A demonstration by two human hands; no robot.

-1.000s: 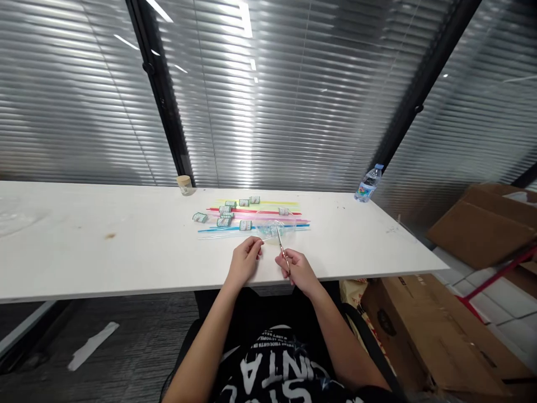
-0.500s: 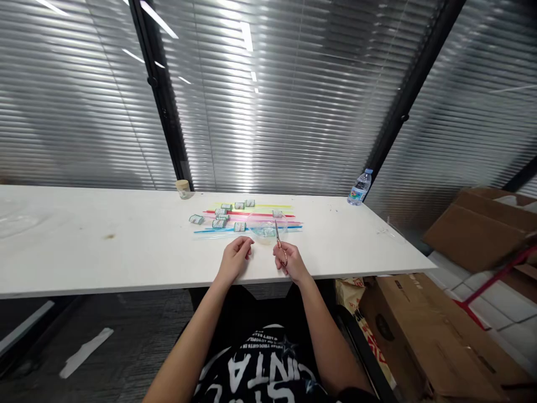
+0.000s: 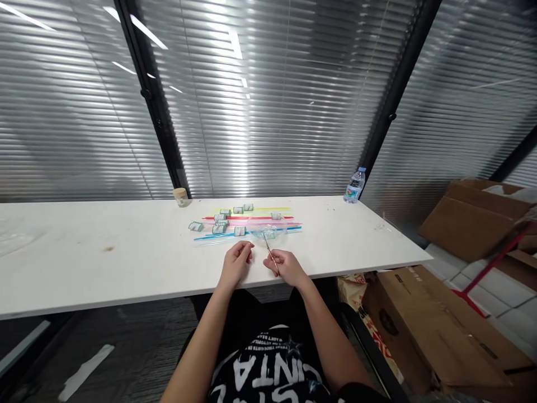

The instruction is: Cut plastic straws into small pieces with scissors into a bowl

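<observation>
Watching the right grip (image 3: 286, 266) – it's grasping scissors (image 3: 268, 247) by the handles, blades angled up toward the clear bowl (image 3: 280, 236). Can't tell from here if the tip touches the bowl or sits just short. Left grip (image 3: 236, 261) is curled just beside, fingers bunched; can't make out whether anything's pinched in it.

Risks: left fingers are near the blades, so a careless swing that way could nick them. Bowl looks thin, probably light – a knock from the tip could shift it or tilt out the greenish packet that seems to sit inside. Long colored sticks (image 3: 251, 218) pass behind or under the bowl; can't say which. If under, dragging it could roll them out of line.

Around: small green-and-white rolls (image 3: 218, 229) scattered over the sticks' left half, so getting at those sticks likely means nudging rolls first. Bowl is the main obstruction on the right half. Water bottle (image 3: 353, 187) and lidded jar (image 3: 180, 197) stand at the counter's (image 3: 138, 274) back edge, well apart from the grips. Cardboard box (image 3: 448, 330) crowds the floor beside the chair, could catch the right elbow.
</observation>
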